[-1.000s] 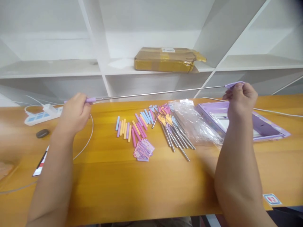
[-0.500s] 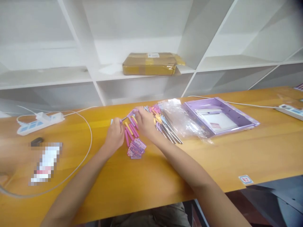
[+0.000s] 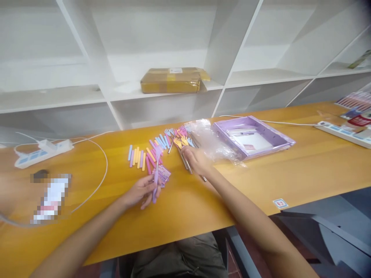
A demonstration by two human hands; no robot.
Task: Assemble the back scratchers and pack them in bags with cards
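Note:
My left hand (image 3: 145, 189) holds a purple back scratcher (image 3: 155, 184) upright by its handle, with the hand-shaped head pointing away from me. Under its head lie small purple-pink printed cards (image 3: 164, 175). At the pile of hand-shaped back scratcher heads on metal rods (image 3: 187, 164), my right hand (image 3: 198, 159) has its fingers curled by the yellow heads (image 3: 181, 141); what they pinch is hidden. Coloured handle tubes (image 3: 138, 157) in blue, yellow, purple and pink lie in a loose row left of the pile.
Clear plastic bags (image 3: 213, 141) lie between the pile and a purple open box (image 3: 256, 136). A cardboard box (image 3: 171, 81) sits on the white shelf behind. Power strips (image 3: 43, 152), a cable and a blurred phone (image 3: 52, 199) are on the table.
My hands, together over the tubes before, are now apart. The left came nearer with the purple back scratcher; the right moved to the rod pile. The view shifted right.

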